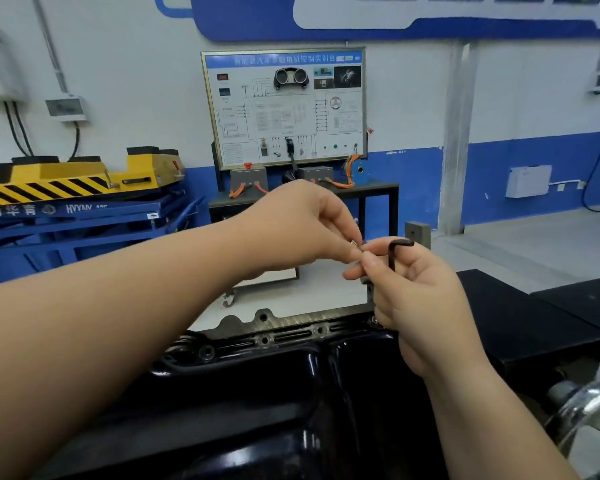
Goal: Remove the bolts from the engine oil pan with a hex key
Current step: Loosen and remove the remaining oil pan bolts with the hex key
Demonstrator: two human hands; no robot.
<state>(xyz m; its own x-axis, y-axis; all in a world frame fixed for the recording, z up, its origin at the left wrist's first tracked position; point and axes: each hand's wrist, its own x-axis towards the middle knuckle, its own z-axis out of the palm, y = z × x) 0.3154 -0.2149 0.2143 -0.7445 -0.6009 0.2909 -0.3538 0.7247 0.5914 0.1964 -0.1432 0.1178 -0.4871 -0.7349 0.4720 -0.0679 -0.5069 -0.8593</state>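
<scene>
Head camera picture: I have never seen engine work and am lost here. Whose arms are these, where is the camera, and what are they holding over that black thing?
The camera sits on a person's head, looking forward and down, so the two bare arms are their own. The left hand pinches a small silvery piece, apparently a bolt, at its fingertips. The right hand grips a black L-shaped hex key, the tool that turns such bolts. Below them lies the glossy black engine oil pan, with bolt holes along its far rim. Behind stand a training board with wiring diagrams and a yellow and blue lift platform.
</scene>
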